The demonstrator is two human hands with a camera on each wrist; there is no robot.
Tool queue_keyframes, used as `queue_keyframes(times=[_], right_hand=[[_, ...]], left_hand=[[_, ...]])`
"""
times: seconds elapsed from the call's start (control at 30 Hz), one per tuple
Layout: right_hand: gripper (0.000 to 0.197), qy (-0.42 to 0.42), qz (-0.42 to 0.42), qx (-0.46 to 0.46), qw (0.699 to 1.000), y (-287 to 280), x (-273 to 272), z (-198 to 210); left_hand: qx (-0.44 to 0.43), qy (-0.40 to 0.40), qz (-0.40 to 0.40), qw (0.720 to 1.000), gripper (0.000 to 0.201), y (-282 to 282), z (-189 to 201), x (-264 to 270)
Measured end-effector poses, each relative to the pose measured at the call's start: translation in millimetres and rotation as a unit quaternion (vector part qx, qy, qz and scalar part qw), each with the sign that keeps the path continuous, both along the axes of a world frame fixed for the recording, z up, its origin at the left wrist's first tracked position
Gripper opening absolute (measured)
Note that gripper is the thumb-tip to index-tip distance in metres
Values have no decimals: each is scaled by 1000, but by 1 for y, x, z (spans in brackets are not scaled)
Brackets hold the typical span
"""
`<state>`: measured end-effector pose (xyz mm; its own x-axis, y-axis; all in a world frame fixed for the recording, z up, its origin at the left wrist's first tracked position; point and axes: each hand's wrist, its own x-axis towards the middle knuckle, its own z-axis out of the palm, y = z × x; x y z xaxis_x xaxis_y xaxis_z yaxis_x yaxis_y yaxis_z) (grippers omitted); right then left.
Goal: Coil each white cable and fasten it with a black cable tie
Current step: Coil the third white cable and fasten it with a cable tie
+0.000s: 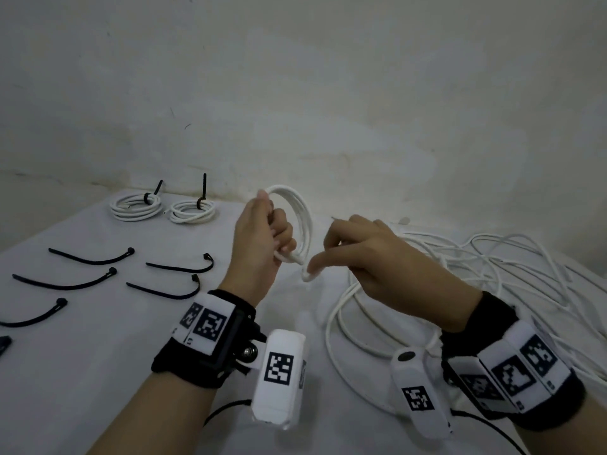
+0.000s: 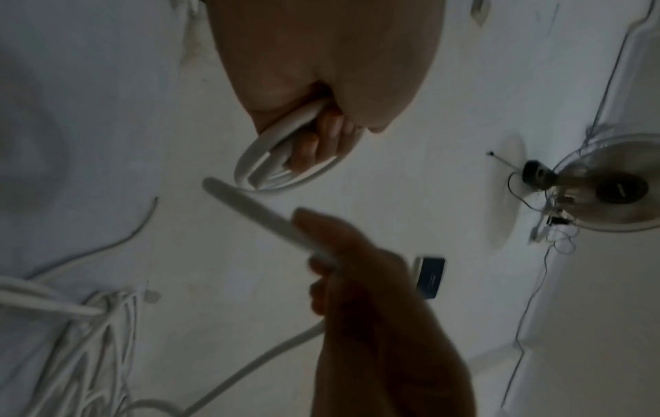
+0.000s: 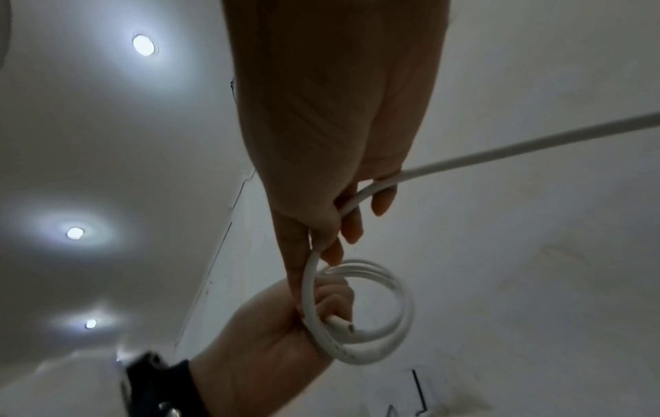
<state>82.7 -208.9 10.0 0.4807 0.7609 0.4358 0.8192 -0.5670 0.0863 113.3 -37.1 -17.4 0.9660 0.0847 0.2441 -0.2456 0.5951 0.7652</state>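
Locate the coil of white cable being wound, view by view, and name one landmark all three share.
Head: coil at centre, gripped by the left hand.
Left wrist: upper centre, below the palm.
Right wrist: lower centre.
Shared landmark: the right hand feeding the cable's free length.

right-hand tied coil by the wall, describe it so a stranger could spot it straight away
Start at the far edge of the white table, where it meets the wall. Two tied cable coils lie there side by side; take the right-hand coil. It is the smaller one, and its black tie tail stands nearly straight up, while its left neighbour's leans right.
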Motion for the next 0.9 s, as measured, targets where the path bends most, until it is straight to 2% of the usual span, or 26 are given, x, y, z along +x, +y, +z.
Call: queue_keyframes(times=[0.17, 0.27, 0.37, 0.47, 0.63, 0.9], right_hand=[[15, 51, 35, 120, 991, 14, -2, 8], [5, 67, 18, 186, 980, 15, 2, 10], [13, 56, -7, 238, 970, 13, 7, 10], [19, 41, -22, 252, 967, 13, 9, 7], [21, -15, -45, 283, 958, 17, 16, 7], [29, -47, -63, 309, 948, 22, 24, 11]], left_hand=[[104, -34, -41, 993, 34, -13, -5, -10], [137, -40, -82, 986, 36, -19, -6, -15], [125, -20, -146, 981, 36, -22, -5, -18], [112, 0, -176, 978, 33, -22, -2, -21], [108, 25, -194, 975, 49, -20, -1, -22], [150, -9, -184, 971, 50, -18, 2, -25]])
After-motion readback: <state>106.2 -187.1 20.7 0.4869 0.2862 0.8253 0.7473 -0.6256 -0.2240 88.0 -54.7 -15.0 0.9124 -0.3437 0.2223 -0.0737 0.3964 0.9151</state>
